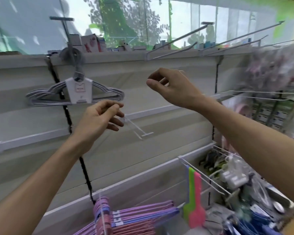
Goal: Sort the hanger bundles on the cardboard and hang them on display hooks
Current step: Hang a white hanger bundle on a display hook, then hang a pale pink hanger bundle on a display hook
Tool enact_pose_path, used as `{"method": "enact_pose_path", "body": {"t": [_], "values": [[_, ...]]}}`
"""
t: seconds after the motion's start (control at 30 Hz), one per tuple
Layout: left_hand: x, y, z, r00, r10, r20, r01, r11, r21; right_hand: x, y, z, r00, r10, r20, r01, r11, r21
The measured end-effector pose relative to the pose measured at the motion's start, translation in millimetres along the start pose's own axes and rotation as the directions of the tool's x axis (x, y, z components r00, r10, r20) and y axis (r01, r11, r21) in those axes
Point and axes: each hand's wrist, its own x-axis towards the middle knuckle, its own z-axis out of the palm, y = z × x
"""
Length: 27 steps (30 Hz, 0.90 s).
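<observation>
Up on the pale shelving panel, just above and left of the left hand [100, 117], one bundle of white wire hangers with a white card label [78, 92] already hangs from a hook. That hand's curled fingers pinch the near end of a loose white wire display hook [136, 128], apparently fitting it to the rail. Above and to the right, the right hand [170, 87] is loosely curled; whether it holds anything I cannot tell. Below both hands, pink and purple hanger bundles [126, 219] hang already. The cardboard is out of view, so the remainder is unknown
</observation>
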Motion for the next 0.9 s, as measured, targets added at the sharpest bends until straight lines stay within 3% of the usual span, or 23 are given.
{"method": "enact_pose_path", "body": {"t": [0.2,0.5,0.9], "values": [[-23.0,36.1,87.2,0.976,0.131,0.175,-0.134,0.991,0.007,-59.6,30.2,-71.0,0.997,0.073,-0.019,-0.074,0.995,-0.063],[-54.7,75.4,260.1,0.897,0.187,0.400,-0.157,0.982,-0.108,-176.0,88.1,-214.4,0.967,0.248,-0.062,-0.255,0.950,-0.178],[-98.2,116.0,468.9,0.718,0.297,0.630,-0.166,0.951,-0.260,-324.5,168.9,-377.3,0.826,0.516,-0.226,-0.562,0.783,-0.265]]}}
